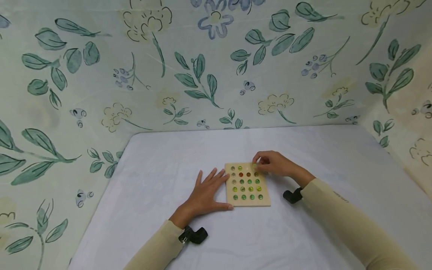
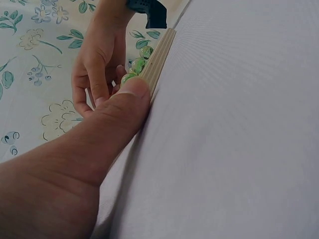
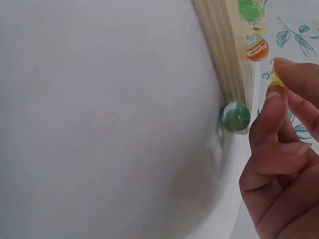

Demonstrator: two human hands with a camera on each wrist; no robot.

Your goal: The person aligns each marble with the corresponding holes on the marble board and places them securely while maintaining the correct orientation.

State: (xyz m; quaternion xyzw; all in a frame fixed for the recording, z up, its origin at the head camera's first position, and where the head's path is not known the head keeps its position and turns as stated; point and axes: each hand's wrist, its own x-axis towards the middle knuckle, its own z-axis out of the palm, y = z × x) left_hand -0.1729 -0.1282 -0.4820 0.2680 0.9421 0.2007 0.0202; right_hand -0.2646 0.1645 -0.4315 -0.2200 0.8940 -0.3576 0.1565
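A square wooden board (image 1: 248, 203) with rows of glass marbles lies on the white cloth. My left hand (image 1: 205, 195) spreads its fingers along the board's left side, and its thumb (image 2: 134, 88) touches the near left corner. At the far right corner, my right hand (image 1: 277, 164) pinches a yellow marble (image 3: 277, 78) between thumb and forefinger. Just below those fingers, in the right wrist view, a green marble (image 3: 236, 117) rests on the cloth against the board's side. An orange-swirled marble (image 3: 257, 48) sits on the board close by.
White cloth (image 1: 168, 161) covers the table around the board. Behind it and at the left and right hang floral-printed sheets (image 1: 216, 82). A black wrist camera (image 1: 293, 195) sits on the right wrist and another black camera (image 1: 194, 235) on the left.
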